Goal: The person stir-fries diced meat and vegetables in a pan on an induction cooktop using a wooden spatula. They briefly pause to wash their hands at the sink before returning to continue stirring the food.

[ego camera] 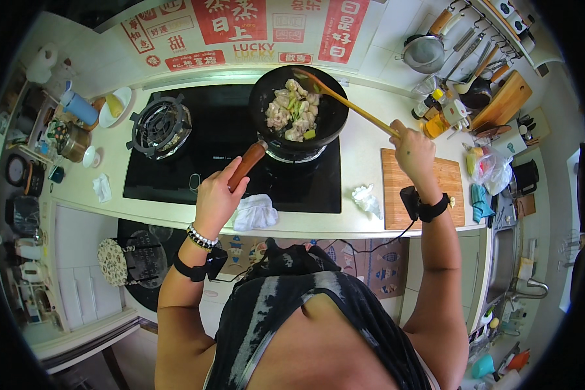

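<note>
A black wok (331, 122) rests on the right burner of the black glass gas hob (214, 117), holding pale chicken pieces (279, 111) with green scallion bits. My left hand (220, 195) grips the wok's wooden handle (247, 165), which points down towards me. In my right hand (413, 148) is the long handle of a wooden spatula (356, 108); its head lies inside the wok's upper edge, right of the chicken. A white cloth (256, 212) lies at the hob's front edge, just right of my left hand. Below my right hand is a bamboo cutting board (448, 180).
An iron pan support (161, 126) stands on the left burner. Crumpled tissue (367, 200) lies between hob and board. Bottles (436, 126) stand at the back right, near a plastic bag (490, 168). A white plate (125, 97) and blue bottle (79, 107) are at the left.
</note>
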`<action>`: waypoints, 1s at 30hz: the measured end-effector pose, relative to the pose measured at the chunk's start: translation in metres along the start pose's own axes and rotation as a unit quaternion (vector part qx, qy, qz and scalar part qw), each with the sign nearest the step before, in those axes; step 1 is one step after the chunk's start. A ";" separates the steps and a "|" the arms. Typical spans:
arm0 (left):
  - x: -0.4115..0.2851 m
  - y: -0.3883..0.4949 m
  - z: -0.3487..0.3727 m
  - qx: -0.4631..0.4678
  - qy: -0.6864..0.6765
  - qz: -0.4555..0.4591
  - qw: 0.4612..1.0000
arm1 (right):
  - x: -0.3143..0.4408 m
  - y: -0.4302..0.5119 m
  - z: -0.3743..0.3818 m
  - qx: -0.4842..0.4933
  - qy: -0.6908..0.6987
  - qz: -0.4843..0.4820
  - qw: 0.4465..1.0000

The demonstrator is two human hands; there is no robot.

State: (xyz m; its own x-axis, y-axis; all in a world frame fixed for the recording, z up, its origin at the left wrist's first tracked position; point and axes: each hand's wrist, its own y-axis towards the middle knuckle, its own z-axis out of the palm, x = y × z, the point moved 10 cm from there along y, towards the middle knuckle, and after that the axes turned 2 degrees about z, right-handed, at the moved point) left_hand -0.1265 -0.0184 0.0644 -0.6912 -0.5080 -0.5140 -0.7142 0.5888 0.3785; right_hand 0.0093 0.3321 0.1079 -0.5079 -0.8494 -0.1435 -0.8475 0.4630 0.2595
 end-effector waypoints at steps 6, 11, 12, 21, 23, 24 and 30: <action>0.000 0.000 0.001 0.000 0.001 0.006 1.000 | 0.049 0.018 -0.014 -0.045 -0.107 -0.067 0.991; 0.000 0.001 0.000 0.002 -0.005 0.001 1.000 | 0.084 0.007 -0.030 0.012 -0.183 -0.203 0.962; 0.000 0.001 0.000 0.001 -0.010 0.002 1.000 | 0.076 0.008 -0.049 0.005 -0.199 -0.217 0.956; -0.003 0.002 -0.001 0.007 -0.003 0.002 1.000 | 0.084 0.023 -0.111 0.027 -0.072 -0.329 0.941; -0.005 0.002 -0.002 0.002 0.001 0.009 1.000 | 0.106 0.027 -0.086 -0.015 -0.132 -0.305 0.943; -0.003 0.002 -0.001 0.010 -0.005 0.000 1.000 | 0.113 0.032 -0.078 -0.025 -0.122 -0.290 0.949; -0.003 0.003 -0.002 0.009 -0.008 -0.002 1.000 | 0.089 0.053 -0.063 -0.041 -0.093 -0.187 0.977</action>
State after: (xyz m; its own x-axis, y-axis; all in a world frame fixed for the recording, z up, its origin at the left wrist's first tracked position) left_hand -0.1267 -0.0164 0.0684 -0.6861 -0.5012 -0.5273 -0.7151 0.5980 0.3620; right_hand -0.0710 0.2647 0.1685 -0.1897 -0.8911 -0.4123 -0.9682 0.1001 0.2292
